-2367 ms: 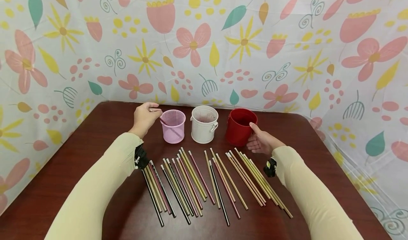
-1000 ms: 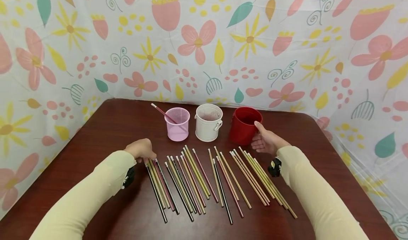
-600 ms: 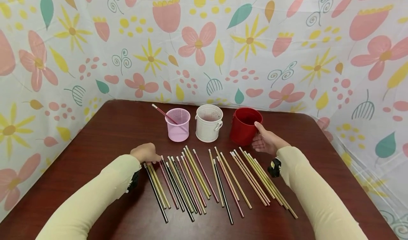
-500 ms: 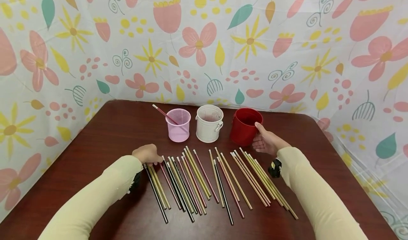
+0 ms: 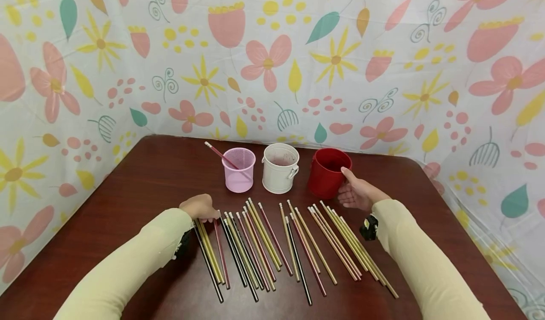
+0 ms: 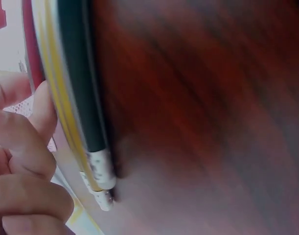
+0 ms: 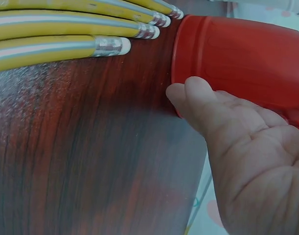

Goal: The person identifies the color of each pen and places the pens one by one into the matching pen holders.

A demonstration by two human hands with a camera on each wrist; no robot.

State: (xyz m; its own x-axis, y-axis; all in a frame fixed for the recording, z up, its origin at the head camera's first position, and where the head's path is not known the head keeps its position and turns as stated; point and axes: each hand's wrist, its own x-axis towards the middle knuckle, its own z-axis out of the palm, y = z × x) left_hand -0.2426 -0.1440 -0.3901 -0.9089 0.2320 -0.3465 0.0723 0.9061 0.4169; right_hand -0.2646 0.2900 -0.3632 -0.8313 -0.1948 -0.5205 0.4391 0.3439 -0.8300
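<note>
My left hand [image 5: 199, 207] is over the eraser ends of the leftmost pencils. Its thumb and finger pinch a red pencil [image 5: 221, 254], whose shaft slants down toward the table's near side. In the left wrist view that red pencil [image 6: 34, 49] passes between the fingertips, beside yellow pencils and a dark pencil [image 6: 78, 73]. At the right, my right hand [image 5: 357, 192] rests against the red bucket [image 5: 323, 183], thumb up at the rim and the other fingers loosely extended along its side. The right wrist view shows the palm beside the bucket's red wall [image 7: 242, 54].
A pink mesh cup [image 5: 237, 182] with one red pencil [image 5: 215, 151] leaning in it stands left of a white bucket [image 5: 276, 178]. Several gold, red and black pencils lie in a row across the dark wooden table [image 5: 170, 168]. A flowered cloth [image 5: 264, 102] hangs behind.
My left hand let go of a red pencil in the pink cup, came down to the leftmost pencils and pinched another red one, whose lower end swung left. My right hand stays at the red bucket.
</note>
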